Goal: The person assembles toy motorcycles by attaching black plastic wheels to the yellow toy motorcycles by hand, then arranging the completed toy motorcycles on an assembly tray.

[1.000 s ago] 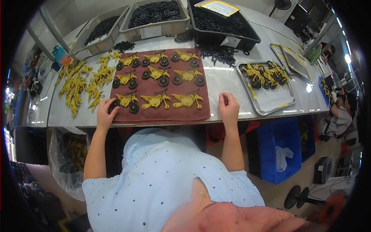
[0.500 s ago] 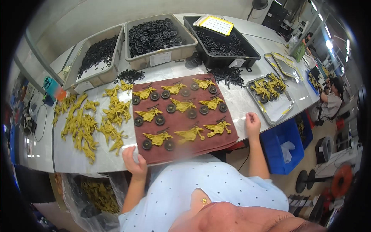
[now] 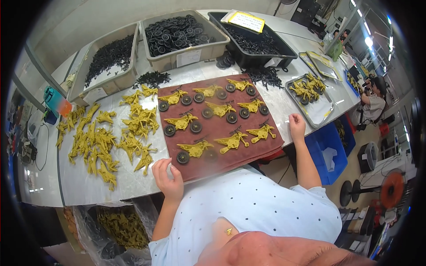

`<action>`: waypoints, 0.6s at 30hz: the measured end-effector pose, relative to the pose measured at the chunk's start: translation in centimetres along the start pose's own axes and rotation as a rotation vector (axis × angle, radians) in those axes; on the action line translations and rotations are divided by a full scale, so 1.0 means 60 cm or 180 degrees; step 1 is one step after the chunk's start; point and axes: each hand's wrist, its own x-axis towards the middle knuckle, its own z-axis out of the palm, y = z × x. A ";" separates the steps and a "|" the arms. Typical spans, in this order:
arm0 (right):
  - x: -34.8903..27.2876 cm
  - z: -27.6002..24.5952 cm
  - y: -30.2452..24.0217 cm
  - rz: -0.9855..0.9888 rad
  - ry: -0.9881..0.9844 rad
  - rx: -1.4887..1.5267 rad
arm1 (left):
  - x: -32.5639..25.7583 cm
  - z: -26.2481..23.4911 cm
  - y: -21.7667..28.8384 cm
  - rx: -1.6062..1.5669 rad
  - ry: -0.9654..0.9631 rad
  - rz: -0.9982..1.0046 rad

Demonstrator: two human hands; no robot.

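Toy motorcycles lie in rows on a dark red cloth [image 3: 175, 153] in front of me. Most are yellow bodies with black handlebars and wheels, such as the motorcycle [image 3: 182, 123] at the left. A yellow motorcycle body [image 3: 261, 132] at the near right shows no black wheels. By the cloth's near left corner is my left hand [image 3: 168, 179], its fingers bent but apart, with nothing seen in it. To the right of the cloth, by the table's edge, my right hand [image 3: 297, 128] is held with its fingers curled together and nothing showing in them.
Loose yellow bodies [image 3: 95, 148] are heaped at the left. Behind stand a grey bin [image 3: 171, 64] of black wheels, another grey bin [image 3: 100, 91] and a black bin [image 3: 284, 57] of small black parts. A metal tray [image 3: 321, 119] holds motorcycles; a blue crate [image 3: 326, 162] sits below.
The view has tilted, so the near part of the table and cloth shift rightward in the picture. Both hands keep about the same places beside the cloth, and the motorcycles stay in their rows.
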 end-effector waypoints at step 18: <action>0.296 0.385 -0.176 -0.2313 -0.2098 -0.1855 | 0.386 0.277 0.041 0.0320 -0.1715 0.1423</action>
